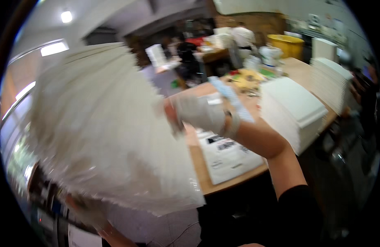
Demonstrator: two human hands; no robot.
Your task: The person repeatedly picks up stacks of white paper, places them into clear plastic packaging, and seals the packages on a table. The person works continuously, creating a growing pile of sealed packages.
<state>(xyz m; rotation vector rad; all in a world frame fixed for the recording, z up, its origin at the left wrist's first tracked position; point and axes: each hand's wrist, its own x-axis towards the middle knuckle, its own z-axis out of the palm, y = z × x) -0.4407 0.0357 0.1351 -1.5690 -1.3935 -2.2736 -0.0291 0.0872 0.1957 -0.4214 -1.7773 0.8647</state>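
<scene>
A large bundle of white sheets [103,119], its layers showing along the top and right edges, is held up tilted at the left. Shiny clear plastic shows along its lower edge. My left hand [87,210], in a pale glove, grips the bundle from below at its lower left; part of the hand is behind it. My right hand [198,113], also in a pale glove with bare fingertips, is at the bundle's right edge. Motion smears its fingers, so I cannot make out whether they grip it. A white printed bag [229,158] lies flat on the table beyond.
The wooden table [206,187] carries a tall white stack [291,107], another white stack [332,80], a light blue strip [231,96] and a yellow piece [247,80] with small items around it. A yellow bin [286,46] stands farther back. Blurred figures are at the far right.
</scene>
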